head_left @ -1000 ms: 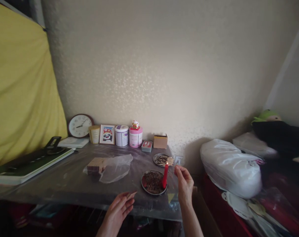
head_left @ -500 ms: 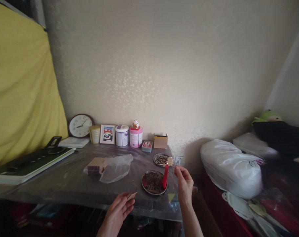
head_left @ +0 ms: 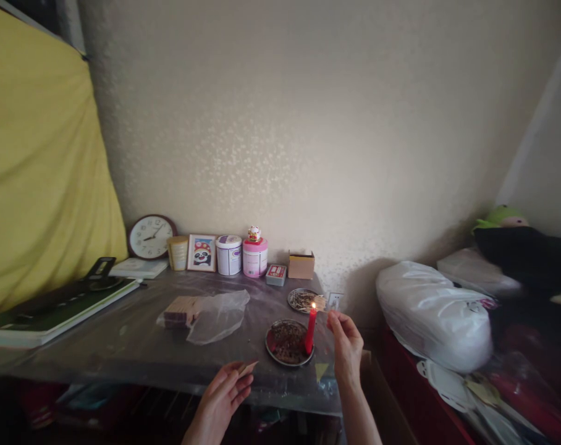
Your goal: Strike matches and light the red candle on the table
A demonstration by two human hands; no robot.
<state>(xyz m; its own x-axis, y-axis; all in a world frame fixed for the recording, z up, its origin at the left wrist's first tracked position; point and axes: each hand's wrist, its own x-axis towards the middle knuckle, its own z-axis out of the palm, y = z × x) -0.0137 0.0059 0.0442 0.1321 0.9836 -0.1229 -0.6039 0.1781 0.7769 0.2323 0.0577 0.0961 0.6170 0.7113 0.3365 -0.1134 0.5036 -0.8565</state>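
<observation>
Candle flame (head_left: 313,306) taller, clock (head_left: 151,237) numerals legible

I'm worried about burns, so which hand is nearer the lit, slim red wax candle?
Right: the right hand is just right of that candle, near its flame; the left hand is farther off, leftward and nearer the camera.

The room is dimly lit, and a soft grey look is given to most things. The wall (head_left: 280,148) is lit best in the middle, where small shiny spots are seen. A tiny bright glow is made by the flame (head_left: 313,305) on the red candle (head_left: 311,334). A dull shine is given back by the table (head_left: 123,334). A soft shadow is cast left of the white bag (head_left: 429,315). The near right corner is blurred and stretched
</observation>
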